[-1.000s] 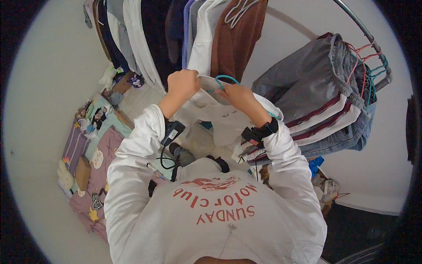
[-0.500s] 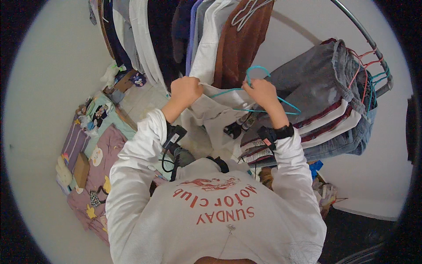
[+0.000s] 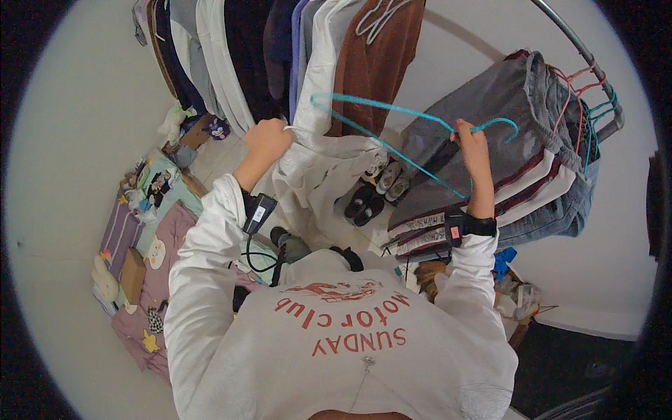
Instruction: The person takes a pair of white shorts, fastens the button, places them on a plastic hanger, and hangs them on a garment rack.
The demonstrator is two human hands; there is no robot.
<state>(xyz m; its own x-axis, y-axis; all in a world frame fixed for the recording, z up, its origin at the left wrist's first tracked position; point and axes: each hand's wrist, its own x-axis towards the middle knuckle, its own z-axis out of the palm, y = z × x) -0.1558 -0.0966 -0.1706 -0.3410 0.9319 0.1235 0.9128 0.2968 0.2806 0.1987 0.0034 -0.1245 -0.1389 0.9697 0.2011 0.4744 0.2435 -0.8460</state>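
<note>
While the person stood at the clothes rail (image 3: 581, 52), the right hand (image 3: 472, 143) was raised and its grip was closed around the neck of a teal wire hanger (image 3: 392, 133), just below the hook. The hanger was empty, tilted, its long bar running from near the right hand up-left toward the hanging clothes. The left hand (image 3: 266, 140) had its grip closed on the top edge of a pale grey garment (image 3: 322, 182), bunched in the fist, the rest of it drooping down between the 2 arms. Hanger and garment were close; the hanger's left tip sat just above the garment's held edge, contact not clear.

A black wristband (image 3: 470, 227) sat on the right wrist, a small black device with a cable (image 3: 257, 213) on the left sleeve. Behind the hands hung a brown top (image 3: 381, 63) and a row of white and dark clothes (image 3: 231, 56). To the right, grey jeans (image 3: 490, 119) and striped pieces hung on red and teal hangers. Below the garment, pairs of shoes (image 3: 374, 192) sat on the floor. At left lay a bed (image 3: 150, 273) with a pink cover and soft toys.
</note>
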